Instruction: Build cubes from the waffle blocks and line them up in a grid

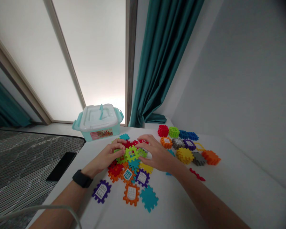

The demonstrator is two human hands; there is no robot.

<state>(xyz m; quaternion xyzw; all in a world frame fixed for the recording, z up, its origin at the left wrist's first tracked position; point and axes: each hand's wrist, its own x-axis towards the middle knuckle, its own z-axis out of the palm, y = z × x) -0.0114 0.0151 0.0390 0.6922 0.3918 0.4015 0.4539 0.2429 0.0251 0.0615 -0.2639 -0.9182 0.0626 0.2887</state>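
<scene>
My left hand (111, 154) wears a black watch and has its thumb and fingers closed on a lime-green tile with notched edges (121, 159). Another lime-green tile with window openings (132, 153) lies between my hands. Over the pile's right side, my right hand (154, 153) is curved with thumb and fingers apart. Beneath its fingers is a third lime-green tile (141, 153), partly hidden. Red (115, 169), turquoise (134, 164) and yellow tiles (146, 168) are heaped around and below. Closer to me are orange window tiles (131, 193) and purple ones (101, 191).
Sorted stacks stand to the right on the white table (181, 203), among them a yellow stack (185, 155) and an orange stack (211, 157). A lidded turquoise box (98, 122) sits at the back left. A pale cable (38, 208) crosses the lower left.
</scene>
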